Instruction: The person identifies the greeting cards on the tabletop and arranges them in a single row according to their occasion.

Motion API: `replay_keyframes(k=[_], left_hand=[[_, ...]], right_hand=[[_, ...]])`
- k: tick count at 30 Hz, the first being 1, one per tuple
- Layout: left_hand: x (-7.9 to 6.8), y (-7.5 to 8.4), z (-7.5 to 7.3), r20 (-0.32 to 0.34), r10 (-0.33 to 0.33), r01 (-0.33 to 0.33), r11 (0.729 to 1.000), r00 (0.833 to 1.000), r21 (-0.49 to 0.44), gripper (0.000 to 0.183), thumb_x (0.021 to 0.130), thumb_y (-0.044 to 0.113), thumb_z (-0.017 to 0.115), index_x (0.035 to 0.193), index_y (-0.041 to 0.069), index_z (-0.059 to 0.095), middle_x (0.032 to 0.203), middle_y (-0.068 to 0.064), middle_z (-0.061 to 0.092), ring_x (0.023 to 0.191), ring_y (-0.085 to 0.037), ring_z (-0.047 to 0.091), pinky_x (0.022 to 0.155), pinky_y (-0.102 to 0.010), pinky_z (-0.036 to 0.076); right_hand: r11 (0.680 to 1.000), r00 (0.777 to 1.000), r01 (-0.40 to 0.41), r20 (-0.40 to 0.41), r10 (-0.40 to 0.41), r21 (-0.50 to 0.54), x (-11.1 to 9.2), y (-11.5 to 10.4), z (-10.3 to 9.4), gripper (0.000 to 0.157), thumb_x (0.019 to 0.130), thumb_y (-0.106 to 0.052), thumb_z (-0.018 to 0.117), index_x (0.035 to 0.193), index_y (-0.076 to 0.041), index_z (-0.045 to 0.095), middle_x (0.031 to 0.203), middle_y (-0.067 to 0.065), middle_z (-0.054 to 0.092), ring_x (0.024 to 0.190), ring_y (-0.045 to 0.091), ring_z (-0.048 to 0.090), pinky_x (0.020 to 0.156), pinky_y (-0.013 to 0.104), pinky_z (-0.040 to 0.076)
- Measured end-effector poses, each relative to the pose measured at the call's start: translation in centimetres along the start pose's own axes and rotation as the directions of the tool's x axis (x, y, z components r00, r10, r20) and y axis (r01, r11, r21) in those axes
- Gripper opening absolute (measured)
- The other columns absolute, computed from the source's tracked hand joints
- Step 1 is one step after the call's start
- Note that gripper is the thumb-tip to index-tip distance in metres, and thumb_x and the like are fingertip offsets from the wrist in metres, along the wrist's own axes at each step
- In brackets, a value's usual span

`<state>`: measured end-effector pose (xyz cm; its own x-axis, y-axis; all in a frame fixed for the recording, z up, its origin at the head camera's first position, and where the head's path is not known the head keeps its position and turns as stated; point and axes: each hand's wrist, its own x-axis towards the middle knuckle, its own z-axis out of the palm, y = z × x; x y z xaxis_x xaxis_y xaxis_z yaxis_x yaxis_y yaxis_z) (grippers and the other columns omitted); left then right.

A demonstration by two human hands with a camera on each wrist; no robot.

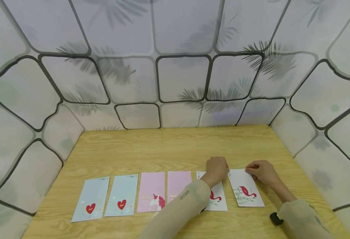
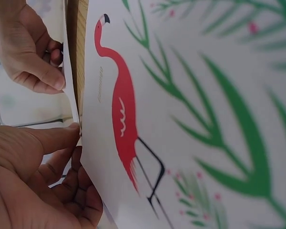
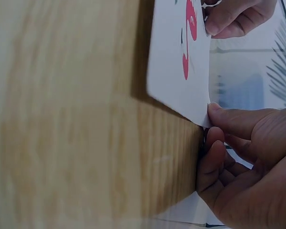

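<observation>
My left hand [image 1: 218, 170] and right hand [image 1: 264, 172] pinch the two far corners of the rightmost white card with a red flamingo [image 1: 244, 190]. In the right wrist view, the right thumb and fingers [image 3: 219, 143] grip one corner of this card [image 3: 181, 62], which is tilted over the wood. The left hand [image 3: 240, 19] holds its other corner there. Below my left forearm, a second flamingo card [image 1: 219, 199] is partly covered; the left wrist view shows its flamingo [image 2: 121, 100] close up. Seen edge-on there, the gripped card runs between both hands.
To the left lie two pink unicorn cards [image 1: 152, 186], one partly hidden by my sleeve [image 1: 184, 209], and two light blue heart cards [image 1: 122, 189]. They form a row on the wooden table [image 1: 163, 149]. Patterned fabric walls [image 1: 182, 79] enclose its back and sides.
</observation>
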<state>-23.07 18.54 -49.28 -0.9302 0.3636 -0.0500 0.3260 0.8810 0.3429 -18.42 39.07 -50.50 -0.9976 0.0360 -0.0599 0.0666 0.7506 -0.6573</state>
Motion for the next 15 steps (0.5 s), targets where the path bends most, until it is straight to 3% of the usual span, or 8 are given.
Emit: replay_keyframes(k=[15], left_hand=[[-0.25,-0.01,0.02,-0.016,-0.004,0.004,1.0,1.0,-0.003,0.008,0.091,0.031,0.079,0.084,0.028,0.082,0.09,0.011,0.075,0.089,-0.014,0.068,0.078,-0.027,0.053]], right_hand=[[1.0,1.0,-0.021,-0.005,0.021,-0.023,-0.36,-0.19,0.15,0.011,0.095,-0.01,0.075,0.094,0.001,0.075,0.072,0.001,0.065,0.064,0.016,0.058,0.054,0.026,0.048]])
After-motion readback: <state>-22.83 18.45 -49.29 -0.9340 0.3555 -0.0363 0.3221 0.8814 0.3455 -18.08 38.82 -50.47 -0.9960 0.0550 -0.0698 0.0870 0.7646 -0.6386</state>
